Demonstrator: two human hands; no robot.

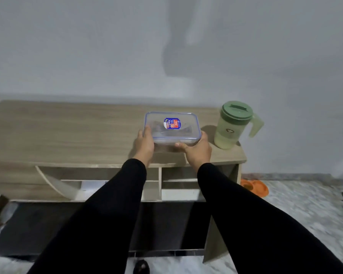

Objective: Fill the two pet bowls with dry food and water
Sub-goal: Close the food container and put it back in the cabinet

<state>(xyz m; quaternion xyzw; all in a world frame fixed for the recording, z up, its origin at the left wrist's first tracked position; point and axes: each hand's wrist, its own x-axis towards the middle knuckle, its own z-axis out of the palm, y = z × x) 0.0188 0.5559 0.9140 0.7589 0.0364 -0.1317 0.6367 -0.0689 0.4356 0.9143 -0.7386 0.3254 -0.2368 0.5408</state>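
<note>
A clear plastic food container (171, 127) with a blue-rimmed lid and a sticker shows dark dry food inside. It is over the wooden cabinet top (67, 133), held between both hands. My left hand (145, 144) grips its left side, and my right hand (196, 148) grips its right front corner with the thumb along the front edge. To the right stands a pale green water jug (234, 125) with a darker green lid, its handle pointing right. An orange pet bowl (254, 187) lies on the floor beyond the cabinet's right end, partly hidden by it.
The low wooden cabinet stands against a grey wall and has open shelf compartments (178, 182) in front. A dark mat (48, 230) lies under it on the marbled floor (305, 204). A dark shoe (141, 266) shows at the bottom edge.
</note>
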